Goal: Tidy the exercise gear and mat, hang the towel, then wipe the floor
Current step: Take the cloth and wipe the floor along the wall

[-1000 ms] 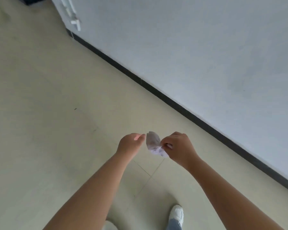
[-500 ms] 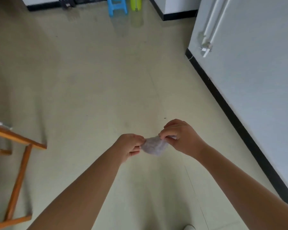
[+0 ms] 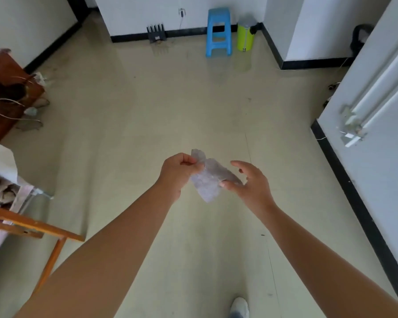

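On my far left the wooden desk point(image 3: 32, 226) juts toward the walking path, so I could clip its corner if I drift that way while watching the cloth. My left hand point(image 3: 177, 171) pinches the top edge of the small wiping cloth point(image 3: 207, 180), which hangs in the air above the floor point(image 3: 147, 111). My right hand point(image 3: 248, 182) is spread wide, only its thumb touching the lower edge. With one light pinch carrying it, I judge the cloth could slip free and flutter down.
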`<state>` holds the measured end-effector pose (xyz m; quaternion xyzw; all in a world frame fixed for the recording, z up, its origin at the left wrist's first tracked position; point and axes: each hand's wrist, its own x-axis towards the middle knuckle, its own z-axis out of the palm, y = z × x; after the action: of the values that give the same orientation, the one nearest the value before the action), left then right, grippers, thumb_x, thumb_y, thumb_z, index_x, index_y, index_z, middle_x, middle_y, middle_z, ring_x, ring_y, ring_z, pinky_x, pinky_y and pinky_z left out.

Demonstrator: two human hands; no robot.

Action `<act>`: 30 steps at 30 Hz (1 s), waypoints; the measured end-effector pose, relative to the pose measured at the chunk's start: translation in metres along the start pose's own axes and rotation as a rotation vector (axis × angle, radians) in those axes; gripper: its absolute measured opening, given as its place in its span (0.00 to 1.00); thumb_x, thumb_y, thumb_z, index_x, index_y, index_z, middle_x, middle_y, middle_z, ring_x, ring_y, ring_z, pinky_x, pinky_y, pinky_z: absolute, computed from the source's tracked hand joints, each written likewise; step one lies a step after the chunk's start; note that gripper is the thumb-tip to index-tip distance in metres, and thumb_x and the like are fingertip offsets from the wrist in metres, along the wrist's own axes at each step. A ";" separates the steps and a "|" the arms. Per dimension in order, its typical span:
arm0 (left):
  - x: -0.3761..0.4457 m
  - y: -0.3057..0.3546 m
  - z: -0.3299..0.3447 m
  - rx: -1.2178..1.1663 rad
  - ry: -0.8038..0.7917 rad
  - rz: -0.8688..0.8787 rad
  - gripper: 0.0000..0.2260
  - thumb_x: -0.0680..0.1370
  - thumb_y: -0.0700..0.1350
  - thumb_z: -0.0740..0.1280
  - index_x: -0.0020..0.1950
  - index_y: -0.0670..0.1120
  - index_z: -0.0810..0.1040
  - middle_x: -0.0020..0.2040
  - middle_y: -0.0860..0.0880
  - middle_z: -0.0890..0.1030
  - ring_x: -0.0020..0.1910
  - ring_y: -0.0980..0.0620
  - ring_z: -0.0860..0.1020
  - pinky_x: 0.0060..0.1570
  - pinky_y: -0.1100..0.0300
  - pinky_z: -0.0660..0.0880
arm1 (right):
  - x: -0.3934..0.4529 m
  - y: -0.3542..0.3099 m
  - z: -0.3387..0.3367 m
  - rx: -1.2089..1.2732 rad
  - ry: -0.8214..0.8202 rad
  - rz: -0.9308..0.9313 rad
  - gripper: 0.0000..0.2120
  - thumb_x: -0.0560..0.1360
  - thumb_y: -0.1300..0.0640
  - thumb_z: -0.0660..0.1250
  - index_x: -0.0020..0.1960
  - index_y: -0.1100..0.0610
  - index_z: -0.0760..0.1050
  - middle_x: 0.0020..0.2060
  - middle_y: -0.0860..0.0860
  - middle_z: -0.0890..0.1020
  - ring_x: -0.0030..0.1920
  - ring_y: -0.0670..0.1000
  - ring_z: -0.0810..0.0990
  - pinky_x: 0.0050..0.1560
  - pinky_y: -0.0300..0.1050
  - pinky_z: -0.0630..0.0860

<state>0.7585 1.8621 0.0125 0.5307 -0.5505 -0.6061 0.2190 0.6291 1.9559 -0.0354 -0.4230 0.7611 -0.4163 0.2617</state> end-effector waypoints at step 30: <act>0.779 0.410 0.067 0.409 -0.147 0.234 0.23 0.75 0.38 0.69 0.69 0.51 0.71 0.69 0.49 0.70 0.68 0.51 0.68 0.56 0.64 0.65 | 0.912 -0.117 -0.111 -0.500 -0.297 -0.515 0.14 0.73 0.66 0.64 0.56 0.56 0.81 0.47 0.58 0.82 0.50 0.54 0.79 0.48 0.38 0.69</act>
<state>0.3032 1.1073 0.0573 0.4511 -0.7339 -0.4895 0.1351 0.1349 1.1818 0.0800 -0.7067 0.6617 -0.2043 0.1446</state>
